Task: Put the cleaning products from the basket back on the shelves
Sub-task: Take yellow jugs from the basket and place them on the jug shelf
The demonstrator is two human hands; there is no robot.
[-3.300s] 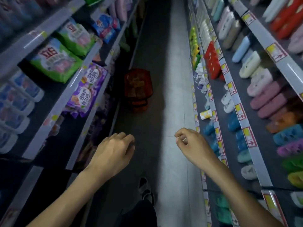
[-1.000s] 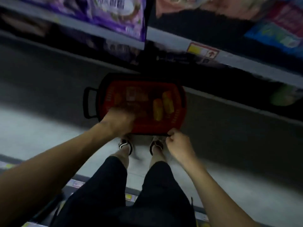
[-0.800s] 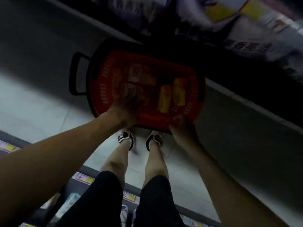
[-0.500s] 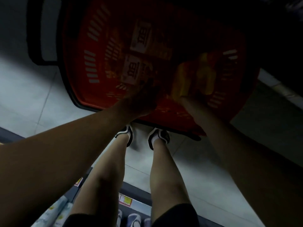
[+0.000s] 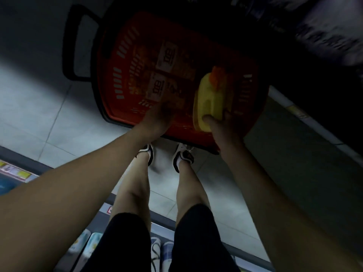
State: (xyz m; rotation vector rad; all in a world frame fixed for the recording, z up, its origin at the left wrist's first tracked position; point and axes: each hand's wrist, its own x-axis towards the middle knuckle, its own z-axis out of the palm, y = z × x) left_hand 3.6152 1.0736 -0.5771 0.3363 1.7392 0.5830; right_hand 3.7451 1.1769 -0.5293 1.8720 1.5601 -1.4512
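- Right hand (image 5: 222, 124), reaching a moment ago, now grips the yellow bottle (image 5: 210, 97) inside the basket (image 5: 102, 75); it looks ready to lift toward the shelves.
- Left hand (image 5: 159, 118) rests on the packets (image 5: 167, 57); its grip is too blurred to tell.

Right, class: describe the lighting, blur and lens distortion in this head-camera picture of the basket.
Head view: dim, with one brighter patch on the floor beside the red basket; the shelf goods at top right are smeared by motion blur; the left hand merges into shadow, while the yellow bottle in the right hand stands out; the wide lens stretches the forearms.
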